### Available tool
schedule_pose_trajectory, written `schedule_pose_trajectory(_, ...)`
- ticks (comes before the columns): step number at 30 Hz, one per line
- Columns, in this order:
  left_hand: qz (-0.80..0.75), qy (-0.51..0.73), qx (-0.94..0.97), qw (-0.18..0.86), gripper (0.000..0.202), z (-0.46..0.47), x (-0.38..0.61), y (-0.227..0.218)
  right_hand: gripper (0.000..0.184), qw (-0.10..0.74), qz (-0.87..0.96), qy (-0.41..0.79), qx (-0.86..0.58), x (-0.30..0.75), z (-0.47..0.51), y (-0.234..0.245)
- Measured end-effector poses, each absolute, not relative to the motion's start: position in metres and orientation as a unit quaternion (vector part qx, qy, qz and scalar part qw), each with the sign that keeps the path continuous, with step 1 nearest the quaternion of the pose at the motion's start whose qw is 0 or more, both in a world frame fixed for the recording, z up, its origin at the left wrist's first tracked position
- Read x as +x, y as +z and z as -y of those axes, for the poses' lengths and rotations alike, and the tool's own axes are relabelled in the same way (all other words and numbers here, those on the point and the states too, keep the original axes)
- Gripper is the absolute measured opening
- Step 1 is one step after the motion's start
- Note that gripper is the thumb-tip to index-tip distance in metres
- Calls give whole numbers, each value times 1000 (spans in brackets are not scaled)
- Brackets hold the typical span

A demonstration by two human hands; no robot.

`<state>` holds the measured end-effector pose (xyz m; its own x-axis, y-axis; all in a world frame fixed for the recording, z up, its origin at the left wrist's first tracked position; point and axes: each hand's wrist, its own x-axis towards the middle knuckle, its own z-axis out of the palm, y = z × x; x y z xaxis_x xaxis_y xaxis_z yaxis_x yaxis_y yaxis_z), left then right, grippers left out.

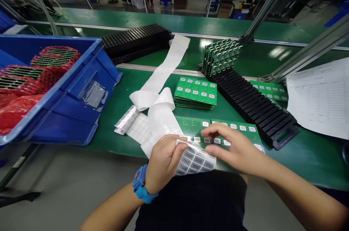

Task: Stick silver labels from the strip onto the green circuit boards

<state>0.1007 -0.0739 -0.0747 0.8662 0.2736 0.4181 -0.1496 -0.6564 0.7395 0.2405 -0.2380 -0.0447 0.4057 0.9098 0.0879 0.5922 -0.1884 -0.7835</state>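
Observation:
My left hand (163,162), with a blue watch on the wrist, is closed on a curled sheet of small white labels (196,160) at the table's near edge. My right hand (235,147) hovers just over the sheet's right end and a flat green circuit board panel (242,131), fingers bent and pinched together; whether a label is between them I cannot make out. Several labels are stuck on that panel. A long strip of white backing paper (160,78) runs from the sheet toward the back.
A stack of labelled green panels (195,93) lies behind the hands. A black slotted rack (252,105) holds upright boards (219,56) at its far end; another black rack (136,42) lies further back. A blue bin (68,96) of red bags stands left. Papers (321,96) lie right.

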Motion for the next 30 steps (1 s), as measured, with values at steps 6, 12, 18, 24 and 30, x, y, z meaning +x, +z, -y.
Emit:
schedule_pose_trajectory(6,-23,242,832,498,21,70,93,-77,15,427,435,272,-745,219,229,-41)
schedule_pose_trajectory(12,-88,193,800,561,12,71,94,-73,15,407,474,268,-734,221,225,-40)
schedule_pose_trajectory(18,-133,194,795,560,11,67,99,-75,36,361,468,280,-756,226,227,-38)
schedule_pose_trajectory(24,-141,198,826,508,12,63,96,-72,13,388,493,253,-737,235,217,-34)
schedule_pose_trajectory(30,-300,307,836,341,18,19,70,-68,26,356,348,319,-807,280,196,-49)
